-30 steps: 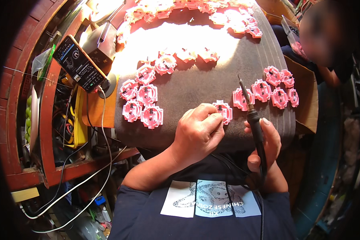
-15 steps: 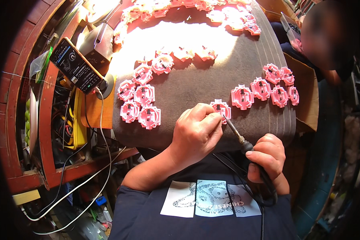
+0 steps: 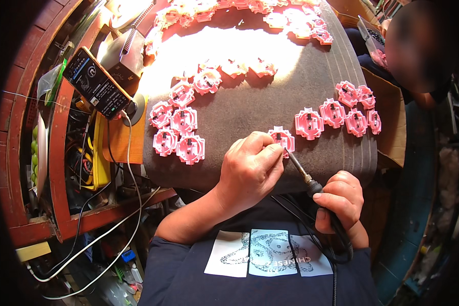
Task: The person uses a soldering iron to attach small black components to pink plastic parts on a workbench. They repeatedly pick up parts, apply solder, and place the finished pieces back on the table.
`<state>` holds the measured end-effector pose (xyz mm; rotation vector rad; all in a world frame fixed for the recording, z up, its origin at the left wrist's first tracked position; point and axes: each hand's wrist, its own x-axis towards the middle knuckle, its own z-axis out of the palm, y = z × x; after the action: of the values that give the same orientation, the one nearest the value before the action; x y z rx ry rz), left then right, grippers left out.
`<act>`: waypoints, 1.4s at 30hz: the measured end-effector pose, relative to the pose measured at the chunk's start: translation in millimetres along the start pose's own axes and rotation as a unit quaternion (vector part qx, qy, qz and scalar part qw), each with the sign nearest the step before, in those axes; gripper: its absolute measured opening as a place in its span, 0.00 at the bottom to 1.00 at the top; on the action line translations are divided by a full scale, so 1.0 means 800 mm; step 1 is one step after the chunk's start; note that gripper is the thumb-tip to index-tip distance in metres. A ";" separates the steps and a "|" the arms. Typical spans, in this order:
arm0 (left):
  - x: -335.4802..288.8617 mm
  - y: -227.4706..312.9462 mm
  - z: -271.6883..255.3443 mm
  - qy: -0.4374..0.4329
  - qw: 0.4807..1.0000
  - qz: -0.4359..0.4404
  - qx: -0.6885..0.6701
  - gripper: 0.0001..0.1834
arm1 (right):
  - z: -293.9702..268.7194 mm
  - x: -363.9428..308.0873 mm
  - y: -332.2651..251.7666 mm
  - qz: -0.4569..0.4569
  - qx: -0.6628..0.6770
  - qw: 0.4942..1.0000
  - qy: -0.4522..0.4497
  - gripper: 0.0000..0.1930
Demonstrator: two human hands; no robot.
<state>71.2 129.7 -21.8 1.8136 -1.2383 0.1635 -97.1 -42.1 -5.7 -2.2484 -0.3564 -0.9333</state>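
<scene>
My right hand (image 3: 341,201) is closed round the black handle of a soldering iron (image 3: 302,171), whose metal shaft slants up and to the left. The iron's tip is at the lower edge of a pink plastic housing (image 3: 280,136) with small dark parts inside. Against that same housing my left hand (image 3: 252,166) is closed in a pinch, knuckles upward. Whatever its fingertips hold is hidden by the fingers. More pink housings stand on the dark work surface (image 3: 250,112), several in a group at the left (image 3: 183,121) and several at the right (image 3: 333,113).
Bright glare covers the surface's far part, where more pink housings (image 3: 204,11) are crowded. A lit phone (image 3: 98,84) leans at the left, a white cable (image 3: 130,153) hanging from it. A dark box (image 3: 125,58) stands behind it. Another person (image 3: 418,51) sits at the far right.
</scene>
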 end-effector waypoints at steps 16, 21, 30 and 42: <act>-0.001 0.002 -0.003 -0.002 1.000 -0.006 -0.005 0.11 | 0.014 0.034 0.034 0.052 -0.013 0.998 0.012 0.16; 0.001 0.001 -0.002 -0.003 1.000 0.003 -0.006 0.11 | 0.018 0.122 0.069 0.026 -0.099 0.994 -0.037 0.22; 0.000 0.000 0.000 0.003 1.000 0.009 0.001 0.11 | 0.076 0.191 0.152 0.101 -0.158 0.976 -0.113 0.29; -0.005 -0.004 0.002 0.001 1.000 0.007 0.010 0.11 | 0.010 0.157 0.093 0.104 -0.104 0.987 -0.060 0.27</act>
<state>70.9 131.8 -27.0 1.8232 -1.2513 0.1864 31.4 -92.5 43.7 -2.4822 -0.0754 -0.7554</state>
